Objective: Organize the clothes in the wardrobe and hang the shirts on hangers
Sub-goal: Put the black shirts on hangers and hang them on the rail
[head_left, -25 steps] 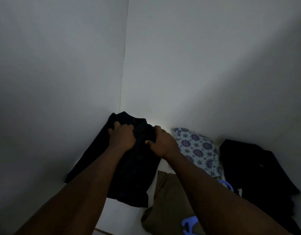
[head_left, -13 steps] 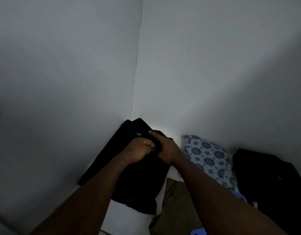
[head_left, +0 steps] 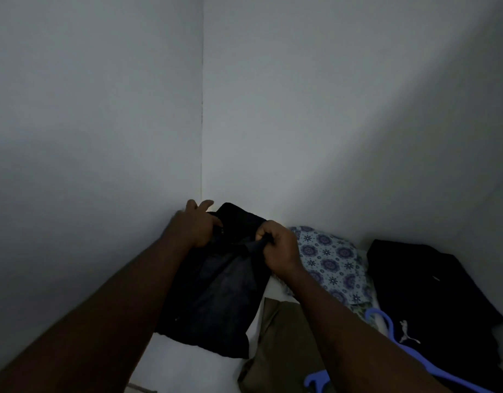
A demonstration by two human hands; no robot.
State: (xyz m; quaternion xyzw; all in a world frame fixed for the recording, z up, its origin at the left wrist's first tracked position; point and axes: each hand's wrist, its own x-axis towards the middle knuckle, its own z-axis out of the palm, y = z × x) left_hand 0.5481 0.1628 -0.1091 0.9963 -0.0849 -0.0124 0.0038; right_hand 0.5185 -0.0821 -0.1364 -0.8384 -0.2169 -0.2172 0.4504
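- Dark garment (head_left: 216, 293): far-left corner of shelf (head_left: 170, 361), against the walls, part folded.
- R hand (head_left: 278, 248): fingers curled, pinching a bunched fold at its right edge.
- L hand (head_left: 195, 225): on its far-left edge, two fingers sticking out straight; can't tell if it grips.
- Handling, prob.: light, soft, limp, so it sags w/o support. No slip or break risk. Best held at collar/shoulder seams w/ both hands.
- Hanger (head_left: 386, 327): blue, near right, lying on a black top (head_left: 431, 285), right of the patterned cloth (head_left: 332, 259).
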